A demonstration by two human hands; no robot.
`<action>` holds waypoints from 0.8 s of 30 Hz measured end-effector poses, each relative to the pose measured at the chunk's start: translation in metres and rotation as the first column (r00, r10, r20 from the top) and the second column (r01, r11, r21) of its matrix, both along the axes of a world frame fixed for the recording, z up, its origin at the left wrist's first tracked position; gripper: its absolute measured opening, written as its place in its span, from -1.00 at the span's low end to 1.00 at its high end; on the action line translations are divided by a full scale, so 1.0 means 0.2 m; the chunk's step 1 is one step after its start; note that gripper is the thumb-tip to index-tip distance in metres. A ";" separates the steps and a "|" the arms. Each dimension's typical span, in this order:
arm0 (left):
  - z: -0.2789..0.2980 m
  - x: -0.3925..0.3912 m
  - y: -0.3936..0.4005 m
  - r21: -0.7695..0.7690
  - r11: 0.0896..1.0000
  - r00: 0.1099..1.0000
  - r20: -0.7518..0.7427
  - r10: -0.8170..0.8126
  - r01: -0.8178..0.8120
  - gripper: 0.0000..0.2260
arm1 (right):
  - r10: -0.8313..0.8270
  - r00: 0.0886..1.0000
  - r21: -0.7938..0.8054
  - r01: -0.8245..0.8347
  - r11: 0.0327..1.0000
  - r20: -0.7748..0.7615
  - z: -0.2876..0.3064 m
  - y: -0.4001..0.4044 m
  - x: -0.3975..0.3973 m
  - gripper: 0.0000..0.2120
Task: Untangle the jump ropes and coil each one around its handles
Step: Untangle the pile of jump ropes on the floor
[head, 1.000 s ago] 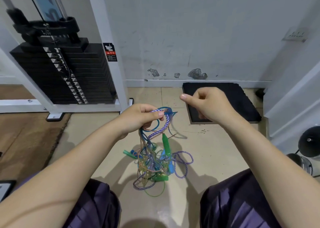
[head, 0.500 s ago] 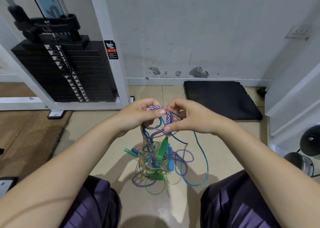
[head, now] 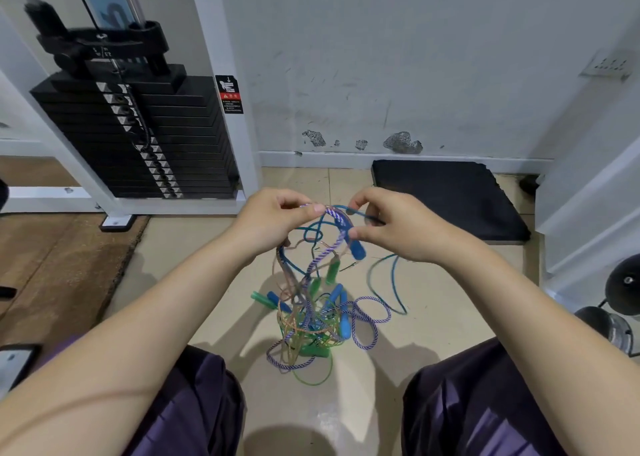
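Jump rope tangle [head: 311, 310] hangs from hands down to floor [head: 214, 282], centre. Left hand [head: 273, 221] pinches purple braided rope [head: 337, 218]; right hand [head: 398, 227] pinches teal cord [head: 360, 214]. Risk: pulling apart hard tightens knots below.

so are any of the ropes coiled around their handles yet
No, the jump ropes hang as one tangled bundle from the left hand and right hand down to the floor.

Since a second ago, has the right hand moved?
Yes. The right hand came left, off the black mat, to meet the left hand at the purple-white rope.
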State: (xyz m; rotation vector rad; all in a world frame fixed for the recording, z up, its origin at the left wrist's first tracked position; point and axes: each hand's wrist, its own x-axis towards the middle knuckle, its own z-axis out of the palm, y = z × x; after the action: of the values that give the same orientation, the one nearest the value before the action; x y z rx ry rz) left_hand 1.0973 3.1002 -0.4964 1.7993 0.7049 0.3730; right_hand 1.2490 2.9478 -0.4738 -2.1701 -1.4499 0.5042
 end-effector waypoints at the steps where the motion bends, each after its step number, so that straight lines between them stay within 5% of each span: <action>1: 0.00 0.00 0.01 0.009 0.999 0.999 0.000 0.040 -0.040 -0.86 | -0.022 0.999 0.002 0.022 1.000 0.030 0.00 -0.01 0.01 -0.77; 5: 0.04 -0.04 0.09 -0.093 0.988 0.992 0.011 0.128 -0.126 -0.86 | -0.102 0.995 0.020 0.102 0.995 -0.014 0.04 -0.04 0.10 -0.82; 8: 0.07 -0.07 0.14 -0.113 0.984 0.989 0.044 0.140 -0.134 -0.86 | -0.092 0.977 0.079 0.108 0.991 -0.192 0.09 -0.07 0.13 -0.84; 16: 0.07 -0.06 0.05 -0.163 0.979 0.992 0.045 -0.117 0.122 -0.76 | -0.063 0.897 0.037 0.088 0.995 -0.439 0.01 -0.07 0.13 -0.85; 24: 0.03 -0.05 0.08 0.141 0.982 0.990 -0.037 0.133 -0.127 -0.53 | -0.077 0.935 -0.007 0.079 0.997 -0.346 0.00 -0.03 0.10 -0.81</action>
State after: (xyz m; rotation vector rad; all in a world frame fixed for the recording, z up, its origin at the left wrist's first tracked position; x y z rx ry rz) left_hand 1.0873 3.1163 -0.4904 1.9030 0.8497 0.4781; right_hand 1.2682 2.9425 -0.4734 -1.9988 -1.1674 0.8046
